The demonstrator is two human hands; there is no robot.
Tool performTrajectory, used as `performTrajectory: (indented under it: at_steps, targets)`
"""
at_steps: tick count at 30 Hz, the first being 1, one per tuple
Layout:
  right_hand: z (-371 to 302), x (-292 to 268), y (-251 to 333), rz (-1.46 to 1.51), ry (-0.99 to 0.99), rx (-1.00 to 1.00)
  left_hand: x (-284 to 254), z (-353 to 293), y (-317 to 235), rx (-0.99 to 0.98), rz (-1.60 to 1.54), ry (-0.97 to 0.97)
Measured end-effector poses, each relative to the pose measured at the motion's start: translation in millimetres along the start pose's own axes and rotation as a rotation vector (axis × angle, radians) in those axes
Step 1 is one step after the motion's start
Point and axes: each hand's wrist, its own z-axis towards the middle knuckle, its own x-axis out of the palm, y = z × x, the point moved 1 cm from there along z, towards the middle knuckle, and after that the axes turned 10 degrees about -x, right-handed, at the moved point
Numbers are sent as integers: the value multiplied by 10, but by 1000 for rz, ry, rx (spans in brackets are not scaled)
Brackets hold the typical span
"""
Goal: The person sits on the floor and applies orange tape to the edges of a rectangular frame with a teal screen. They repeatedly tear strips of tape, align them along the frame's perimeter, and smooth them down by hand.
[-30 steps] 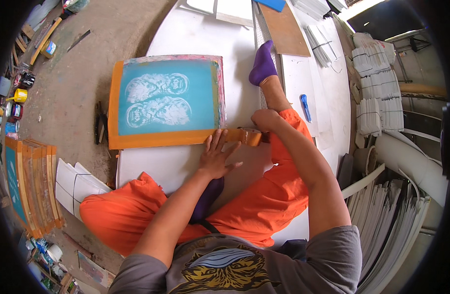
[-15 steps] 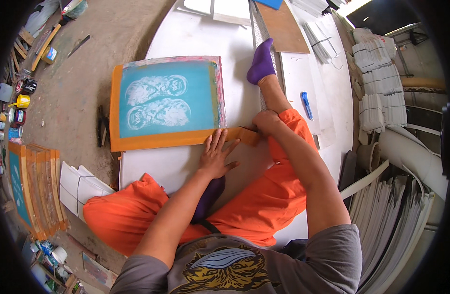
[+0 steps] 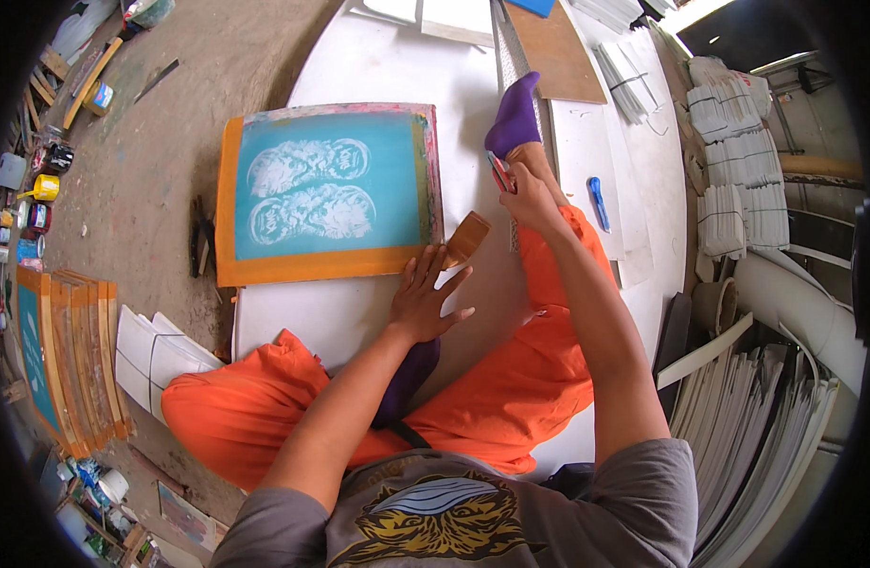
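A screen-printing frame (image 3: 333, 268) lies on the white table, with teal mesh and two pale shoe-sole shapes on it. Brown tape covers its left and near edges. My left hand (image 3: 424, 301) rests with spread fingers at the near right corner. Past those fingertips, a loose end of brown tape (image 3: 469, 239) sticks up beyond the corner. My right hand (image 3: 528, 196) is closed round a slim red tool (image 3: 498, 172), held up beside my purple-socked foot (image 3: 514, 123); its exact kind is too small to tell.
A blue cutter knife (image 3: 598, 204) lies on white sheets to the right of my leg. A brown board (image 3: 558, 57) is at the far right. More taped frames (image 3: 75, 364) lean at the left, near paint pots (image 3: 45, 187) on the floor. Tied white bundles (image 3: 738, 161) are stacked at the right.
My right hand has left the tape end and moved forward, now showing the red tool. The tape end has swung up and away from me. My left hand stays at the corner.
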Motion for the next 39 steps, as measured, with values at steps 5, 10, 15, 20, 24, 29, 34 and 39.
performTrajectory:
  at_steps: [5, 10, 15, 20, 24, 29, 34, 39]
  targets:
    - [-479, 179, 628, 18, 124, -152, -44, 2, -29, 44, 25, -59]
    - [-633, 242, 691, -242, 232, 40, -17, 6, 3, 14, 54, -35]
    - [-757, 204, 590, -294, 125, 205, -18, 54, 6, -27, 98, -10]
    - [-894, 258, 568, -193, 40, 121, -16, 128, -279, -102, 137, -103]
    - [-1197, 305, 675, 76, -182, 100, -159, 223, -294, -67, 140, -108]
    - [-1938, 309, 971, 112, -141, 171, -292, 563, 79, 91, 95, 13]
    - [-2173, 660, 1096, 13, -13, 217, -482, 1021, 238, 274, -132, 69]
    - [-1817, 632, 1200, -100, 4, 262, -921, 1213, -238, -27, -298, 420]
